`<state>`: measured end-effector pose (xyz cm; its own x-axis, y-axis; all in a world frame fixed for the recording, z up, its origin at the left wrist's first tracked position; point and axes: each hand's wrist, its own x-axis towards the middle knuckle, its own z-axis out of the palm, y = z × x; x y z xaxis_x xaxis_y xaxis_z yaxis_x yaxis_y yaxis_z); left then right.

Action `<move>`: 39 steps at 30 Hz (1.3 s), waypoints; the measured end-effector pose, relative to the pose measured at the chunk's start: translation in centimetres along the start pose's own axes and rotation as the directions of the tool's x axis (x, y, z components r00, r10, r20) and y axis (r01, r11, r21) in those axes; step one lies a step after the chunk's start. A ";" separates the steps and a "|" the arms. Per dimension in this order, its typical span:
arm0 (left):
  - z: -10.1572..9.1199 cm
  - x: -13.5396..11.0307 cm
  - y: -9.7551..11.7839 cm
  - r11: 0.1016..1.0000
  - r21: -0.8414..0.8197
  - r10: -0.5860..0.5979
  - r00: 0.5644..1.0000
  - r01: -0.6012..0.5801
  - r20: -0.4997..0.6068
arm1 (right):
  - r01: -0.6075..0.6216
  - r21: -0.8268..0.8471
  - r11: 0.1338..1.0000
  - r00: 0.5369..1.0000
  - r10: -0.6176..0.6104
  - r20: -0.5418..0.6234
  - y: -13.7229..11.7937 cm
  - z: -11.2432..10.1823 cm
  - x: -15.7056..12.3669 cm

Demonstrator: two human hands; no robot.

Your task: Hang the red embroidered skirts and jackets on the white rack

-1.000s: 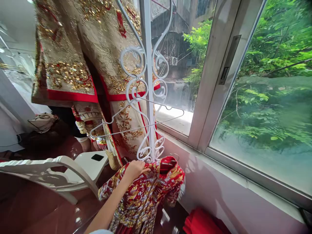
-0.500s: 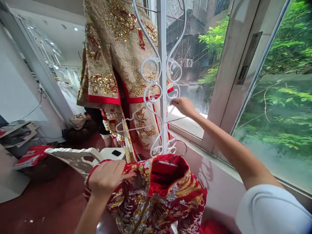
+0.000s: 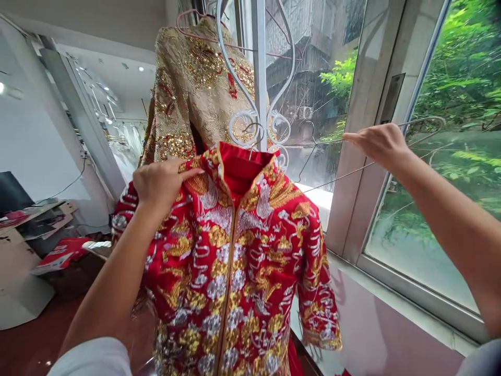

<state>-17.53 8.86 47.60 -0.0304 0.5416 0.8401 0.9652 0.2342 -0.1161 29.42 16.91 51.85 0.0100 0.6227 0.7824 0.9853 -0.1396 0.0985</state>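
Red jacket has risen, pinched by left fingers; right fingers now clench a bare hanger.

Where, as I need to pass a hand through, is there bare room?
Along the wall below the sill, right of the jacket; also over the floor between desk and left arm. Crowded: around the rack, among gold gown, jacket and hanger.
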 end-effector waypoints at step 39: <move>5.8 -6.5 7.8 0.704 -0.468 0.626 0.777 -0.533 0.057 | -0.199 0.969 0.147 0.973 -0.091 0.214 -27.6 5.5 -18.4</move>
<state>-11.26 11.82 38.18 0.5662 0.6138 0.5501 0.8177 -0.5020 -0.2816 2.98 13.58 31.34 -0.0434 0.7832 0.6203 0.3085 0.6010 -0.7373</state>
